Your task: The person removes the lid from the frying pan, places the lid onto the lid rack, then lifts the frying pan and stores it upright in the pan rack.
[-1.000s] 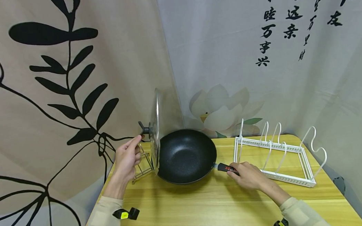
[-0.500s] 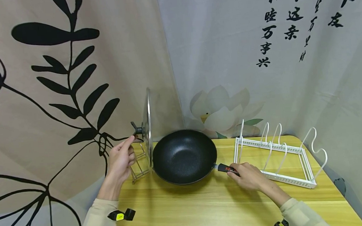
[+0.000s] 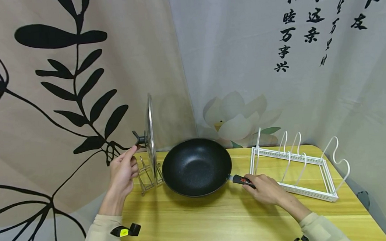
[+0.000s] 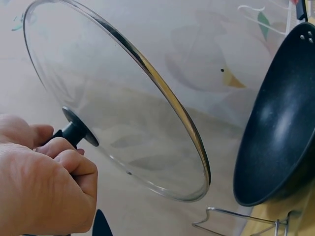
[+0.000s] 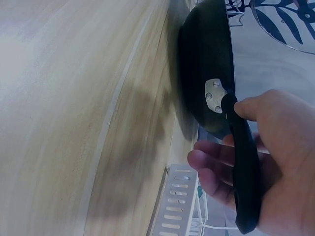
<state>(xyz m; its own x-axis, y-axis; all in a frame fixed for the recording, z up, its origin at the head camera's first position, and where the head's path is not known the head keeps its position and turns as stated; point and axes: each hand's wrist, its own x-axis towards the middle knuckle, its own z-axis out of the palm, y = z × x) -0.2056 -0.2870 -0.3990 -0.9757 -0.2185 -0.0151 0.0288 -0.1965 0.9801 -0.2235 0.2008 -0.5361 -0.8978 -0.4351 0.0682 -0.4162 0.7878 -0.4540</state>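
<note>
Beside the pan (image 3: 197,168), the left hand (image 3: 122,173) holds the lid (image 3: 151,141) by its knob (image 4: 75,132), lifted off but not set down; the right hand (image 3: 267,190) grips the handle (image 5: 246,169).

your head camera looks forward and down over the table (image 3: 192,223) from its near side, far enough back to frame your left hand (image 3: 121,174) and right hand (image 3: 265,189). your left wrist camera sits close behind the left hand, facing the lid (image 4: 123,98), with the pan (image 4: 280,118) to the right. your right wrist camera, also close, looks left along the handle (image 5: 246,172), its view turned sideways. all three share the pan.
</note>
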